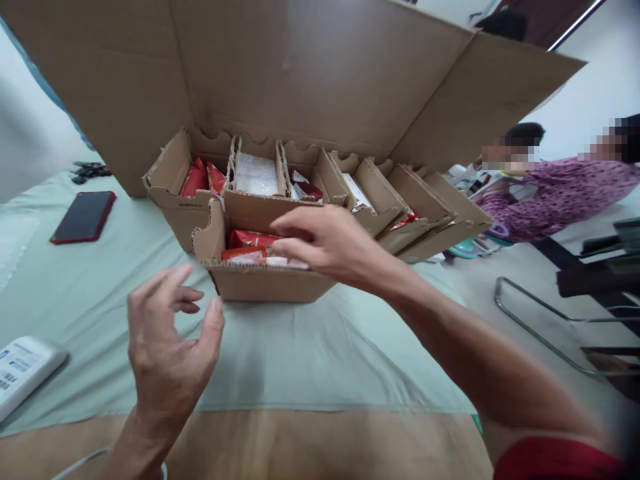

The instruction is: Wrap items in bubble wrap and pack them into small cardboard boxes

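Note:
A small open cardboard bin (275, 285) stands on the green cloth in front of a row of similar bins. Inside it lie red packets (250, 239) and some clear and white wrapping. My right hand (320, 241) reaches over the bin's right side, thumb and forefinger apart above the packets; whether the fingertips touch them I cannot tell. Off the bin's left front corner, my left hand (173, 333) hovers over the cloth with its fingers curved and apart, holding nothing.
Behind rises a tall cardboard panel (310, 73). The bins in the row hold red packets (197, 179), bubble wrap (256, 175) and a white box (357, 192). A phone (84, 217) and a white device (29, 373) lie left. Two people (565, 193) sit at right, near a metal-framed chair (540, 333).

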A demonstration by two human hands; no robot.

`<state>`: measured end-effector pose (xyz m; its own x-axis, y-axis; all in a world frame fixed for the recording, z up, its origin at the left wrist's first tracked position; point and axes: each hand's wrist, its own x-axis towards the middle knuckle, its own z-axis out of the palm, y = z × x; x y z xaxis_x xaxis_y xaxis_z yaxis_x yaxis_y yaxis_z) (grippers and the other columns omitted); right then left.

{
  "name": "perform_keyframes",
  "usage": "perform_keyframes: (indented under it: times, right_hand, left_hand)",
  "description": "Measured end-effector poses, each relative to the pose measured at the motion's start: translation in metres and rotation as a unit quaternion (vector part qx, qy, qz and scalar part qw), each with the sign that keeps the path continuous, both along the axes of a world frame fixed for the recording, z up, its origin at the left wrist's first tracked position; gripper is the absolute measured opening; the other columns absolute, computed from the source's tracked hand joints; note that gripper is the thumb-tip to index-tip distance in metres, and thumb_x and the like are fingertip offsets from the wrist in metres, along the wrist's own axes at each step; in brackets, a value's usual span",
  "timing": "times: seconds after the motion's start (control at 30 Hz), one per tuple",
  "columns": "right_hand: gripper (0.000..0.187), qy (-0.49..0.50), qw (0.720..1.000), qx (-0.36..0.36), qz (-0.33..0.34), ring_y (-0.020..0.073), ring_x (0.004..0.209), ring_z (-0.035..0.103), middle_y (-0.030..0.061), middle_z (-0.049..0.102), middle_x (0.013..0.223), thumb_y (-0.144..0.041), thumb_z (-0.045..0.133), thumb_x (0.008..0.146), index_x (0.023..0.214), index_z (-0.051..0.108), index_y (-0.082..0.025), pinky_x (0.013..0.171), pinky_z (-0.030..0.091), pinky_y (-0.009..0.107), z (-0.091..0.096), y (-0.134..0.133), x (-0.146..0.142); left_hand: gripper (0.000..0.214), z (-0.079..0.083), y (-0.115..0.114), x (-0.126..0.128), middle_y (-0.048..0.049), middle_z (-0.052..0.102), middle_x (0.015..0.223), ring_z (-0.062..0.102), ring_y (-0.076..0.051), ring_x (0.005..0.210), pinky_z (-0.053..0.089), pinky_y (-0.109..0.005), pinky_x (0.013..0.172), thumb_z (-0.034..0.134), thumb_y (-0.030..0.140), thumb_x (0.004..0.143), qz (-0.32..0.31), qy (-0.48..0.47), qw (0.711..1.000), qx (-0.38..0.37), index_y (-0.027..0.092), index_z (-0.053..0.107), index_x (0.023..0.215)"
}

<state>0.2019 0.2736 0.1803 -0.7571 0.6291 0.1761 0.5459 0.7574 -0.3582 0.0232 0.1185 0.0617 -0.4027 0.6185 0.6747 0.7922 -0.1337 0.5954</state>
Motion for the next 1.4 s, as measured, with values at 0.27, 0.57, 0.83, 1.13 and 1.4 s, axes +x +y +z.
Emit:
perform_keyframes:
  times: [0.27, 0.57, 0.83, 1.13, 1.4]
  right_hand:
    - [0.033, 0.31, 0.915, -0.047, -0.253, 0.0238, 0.094, 0.072, 0.0099, 0.079, 0.112, -0.037, 0.073, 0.087, 0.117, 0.072, -0.023, 0.08, 0.056, 0.039, -0.091, -0.041, 0.137]
    - [0.063, 0.341, 0.909, -0.182, -0.156, 0.0292, 0.115, 0.067, 0.016, 0.071, 0.129, -0.056, 0.072, 0.084, 0.132, 0.06, -0.018, 0.097, 0.055, 0.044, -0.131, -0.014, 0.066]
    - [0.054, 0.349, 0.909, -0.154, -0.17, 0.0335, 0.124, 0.066, 0.012, 0.071, 0.133, -0.056, 0.072, 0.088, 0.132, 0.066, -0.025, 0.107, 0.053, 0.051, -0.137, -0.094, 0.107]
    - [0.072, 0.337, 0.919, -0.203, -0.027, 0.0326, 0.128, 0.063, 0.0119, 0.067, 0.14, -0.059, 0.078, 0.081, 0.142, 0.06, -0.025, 0.11, 0.05, 0.05, -0.108, -0.08, 0.026]
    - [0.053, 0.285, 0.942, -0.147, -0.094, 0.0339, 0.124, 0.065, 0.0116, 0.07, 0.136, -0.057, 0.076, 0.086, 0.128, 0.07, -0.025, 0.106, 0.053, 0.051, -0.102, -0.081, 0.093]
  left_hand:
    - [0.066, -0.013, 0.028, -0.003, -0.0079, 0.049, 0.159, 0.042, -0.032, 0.151, 0.039, -0.052, 0.123, 0.074, 0.033, 0.084, -0.116, -0.402, 0.907, -0.053, 0.031, 0.051, 0.146]
    - [0.047, -0.006, 0.054, 0.014, -0.0069, 0.07, 0.129, 0.06, -0.027, 0.13, 0.037, -0.049, 0.123, 0.075, 0.024, 0.074, -0.17, -0.443, 0.879, -0.052, 0.022, 0.063, 0.118]
    - [0.05, -0.027, -0.039, 0.055, -0.0088, 0.067, 0.136, 0.055, -0.028, 0.141, 0.037, -0.051, 0.125, 0.067, 0.031, 0.089, -0.112, -0.385, 0.907, -0.126, 0.028, 0.055, 0.138]
    - [0.054, -0.013, -0.087, -0.013, 0.0004, 0.068, 0.14, 0.059, -0.031, 0.138, 0.038, -0.057, 0.126, 0.073, 0.033, 0.089, 0.001, -0.373, 0.926, -0.052, 0.04, 0.058, 0.14]
    - [0.062, -0.021, -0.063, 0.04, -0.0126, 0.06, 0.149, 0.053, -0.029, 0.143, 0.037, -0.053, 0.125, 0.065, 0.031, 0.093, -0.11, -0.359, 0.923, -0.088, 0.026, 0.045, 0.152]
